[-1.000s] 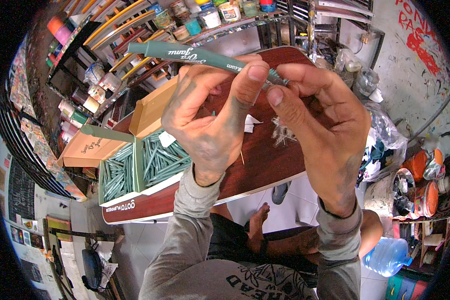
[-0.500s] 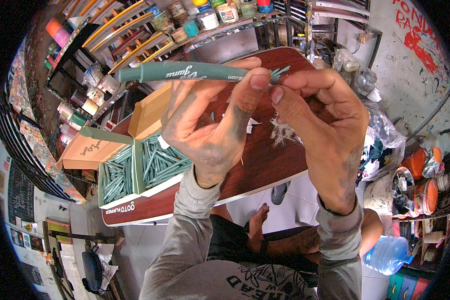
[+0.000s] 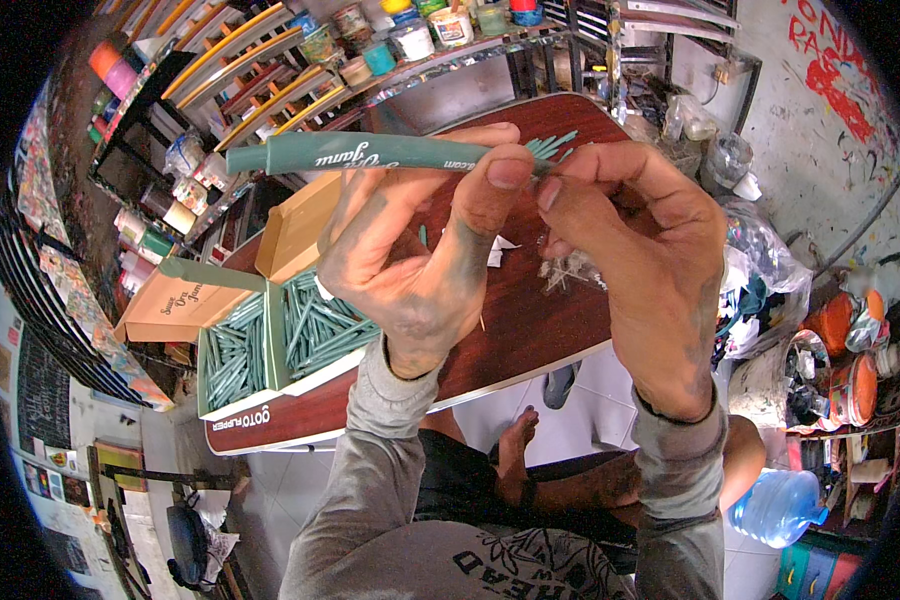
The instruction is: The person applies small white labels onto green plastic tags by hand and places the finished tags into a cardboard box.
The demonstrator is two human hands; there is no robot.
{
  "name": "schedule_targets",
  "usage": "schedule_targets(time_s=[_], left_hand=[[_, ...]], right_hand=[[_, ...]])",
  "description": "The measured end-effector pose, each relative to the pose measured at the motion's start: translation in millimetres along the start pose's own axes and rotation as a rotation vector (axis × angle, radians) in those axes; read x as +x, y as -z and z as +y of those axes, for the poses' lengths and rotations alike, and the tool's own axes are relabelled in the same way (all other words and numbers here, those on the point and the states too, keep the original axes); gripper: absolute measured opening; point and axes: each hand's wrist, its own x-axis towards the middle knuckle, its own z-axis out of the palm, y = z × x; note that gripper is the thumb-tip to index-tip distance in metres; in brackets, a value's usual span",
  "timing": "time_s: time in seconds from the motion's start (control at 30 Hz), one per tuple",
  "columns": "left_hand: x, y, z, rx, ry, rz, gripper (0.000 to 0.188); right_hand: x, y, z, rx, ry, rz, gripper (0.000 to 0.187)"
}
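A green pen (image 3: 370, 153) with white lettering lies nearly level, held up above the table. My left hand (image 3: 410, 270) pinches it between thumb and fingers close to its right end, so most of the barrel points out to the left. Thumb and index finger of my right hand (image 3: 660, 270) are closed on the narrow end of the pen; the very tip is hidden by those fingers. Beyond my hands, several slim green pens (image 3: 555, 145) lie on the table. Left of my left hand, many similar pens (image 3: 325, 325) fill two open cardboard boxes (image 3: 245, 402).
A dark red table (image 3: 530, 320) stretches beneath my hands. Clear plastic scraps (image 3: 575, 270) and a white paper bit (image 3: 502, 248) lie on it. Paint-jar shelves (image 3: 440, 62) stand behind. At right are plastic bags (image 3: 765, 250), orange tubs (image 3: 850, 390) and a blue water jug (image 3: 780, 508).
Both hands and the pen have shifted slightly left. The pen has turned a little about its length, and more of the pens on the table show behind the right fingers.
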Motion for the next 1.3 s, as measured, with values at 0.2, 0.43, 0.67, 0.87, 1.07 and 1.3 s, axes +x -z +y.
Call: schedule_targets(time_s=[0.2,0.43,0.67,0.87,1.07,1.3], left_hand=[[-2,-4,3,0.007,0.017,-0.021,0.015],[-1,-2,0,0.013,-0.004,-0.007,0.016],[2,1,8,0.019,0.107,-0.018,0.015],[6,-2,-1,0.033,-0.026,-0.026,0.015],[5,1,6,-0.099,0.107,-0.051,0.016],[17,14,12,0.044,0.027,-0.233,0.021]], right_hand=[[2,4,6,-0.057,0.052,0.019,0.01],[0,1,6,-0.042,0.092,0.023,0.009],[-2,-3,7,-0.009,0.102,0.027,0.009],[-4,0,6,-0.05,0.07,0.014,0.011],[-8,2,4,-0.24,0.196,-0.069,0.018],[-11,0,-5,-0.131,0.135,-0.085,0.015]])
